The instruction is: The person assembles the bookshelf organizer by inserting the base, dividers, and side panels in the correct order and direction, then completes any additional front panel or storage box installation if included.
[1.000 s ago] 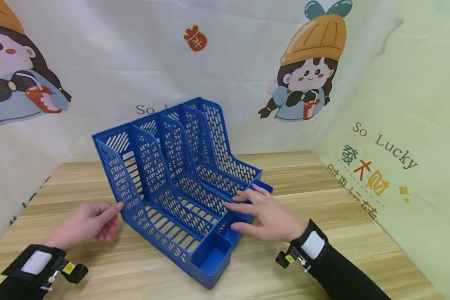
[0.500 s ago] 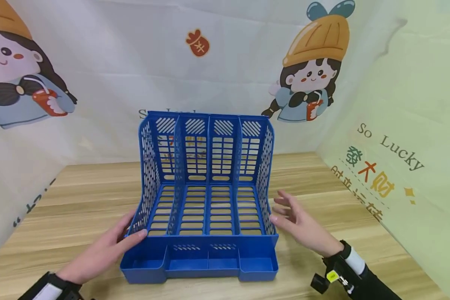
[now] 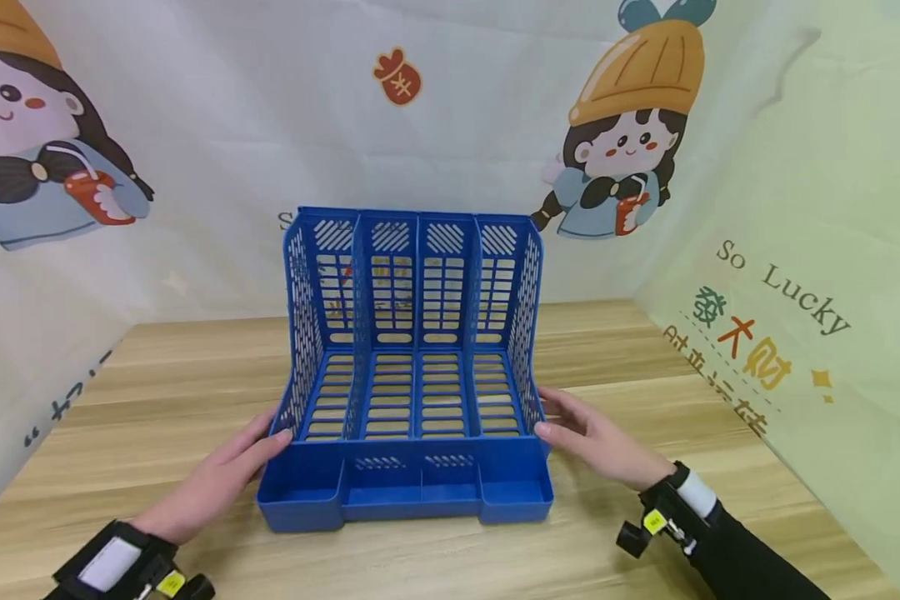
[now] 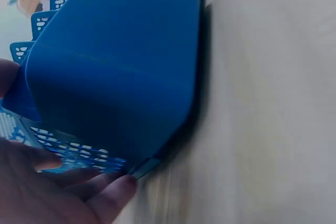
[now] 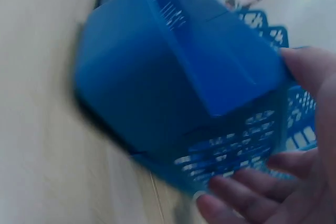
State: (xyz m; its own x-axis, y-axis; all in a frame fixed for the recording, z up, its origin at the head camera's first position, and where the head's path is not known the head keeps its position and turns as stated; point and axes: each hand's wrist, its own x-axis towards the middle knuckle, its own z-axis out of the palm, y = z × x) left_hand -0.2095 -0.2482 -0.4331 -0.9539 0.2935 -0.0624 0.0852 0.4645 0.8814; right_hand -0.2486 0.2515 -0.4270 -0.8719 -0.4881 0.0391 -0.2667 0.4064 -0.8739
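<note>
A blue plastic file rack (image 3: 412,467) stands upright on the table, its small front trays toward me and its tall slatted back away. My left hand (image 3: 221,471) grips its front left corner, thumb on the upper edge and fingers along the outer side. At the front right corner my right hand (image 3: 600,437) holds it likewise, thumb at the edge. In the left wrist view, the left fingertips (image 4: 118,190) lie low against the perforated side. The right wrist view shows the right hand (image 5: 283,187) with its fingers by the perforated side wall.
Light wood-grain table (image 3: 450,558) lies beneath the rack. A white printed cloth (image 3: 217,150) with cartoon figures hangs behind it and continues along both sides. The rack's back stands close to the rear cloth.
The rack has turned from angled to facing me, then slid slightly away. My left hand moved to its front left corner; my right hand left the front trays and took the right corner.
</note>
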